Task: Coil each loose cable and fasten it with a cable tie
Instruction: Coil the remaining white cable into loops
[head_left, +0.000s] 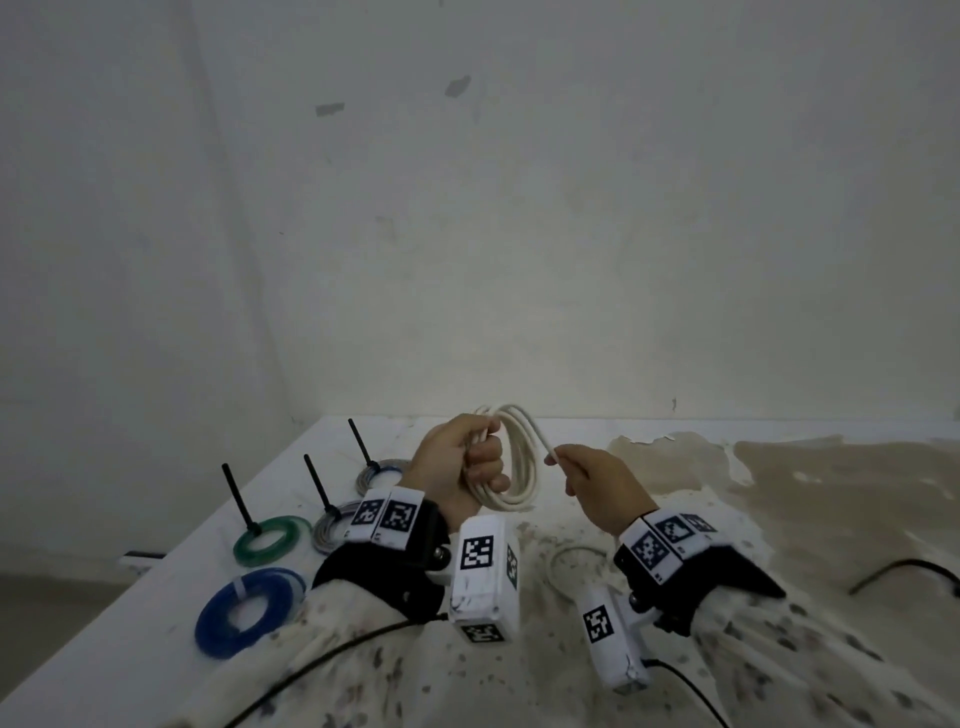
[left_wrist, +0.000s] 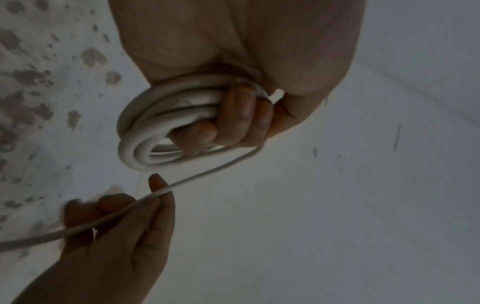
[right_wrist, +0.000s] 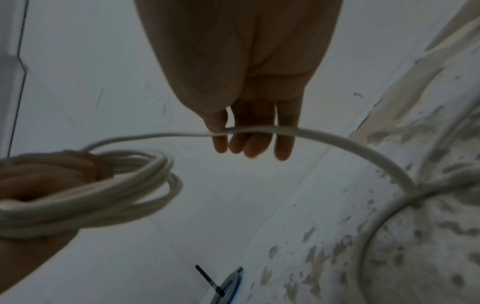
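My left hand (head_left: 483, 462) is held above the table and grips a white cable coil (head_left: 522, 467) of several turns, fingers curled round the bundle (left_wrist: 166, 123). From the coil a free strand (left_wrist: 207, 174) runs to my right hand (head_left: 563, 467), which pinches it between thumb and fingers (right_wrist: 252, 142). Past that hand the strand (right_wrist: 350, 148) arcs down to a loose loop (head_left: 571, 561) lying on the table. In the right wrist view the coil (right_wrist: 116, 195) sits at lower left in my left hand (right_wrist: 39, 174).
On the table's left lie tied coils: green (head_left: 265, 540), blue (head_left: 249, 613) and two grey ones (head_left: 332, 530) (head_left: 379, 475), three with black cable ties (head_left: 236, 493) sticking up. A black cable (head_left: 904, 571) lies at the right. The tabletop (head_left: 779, 493) is white with brown worn patches; walls stand behind and left.
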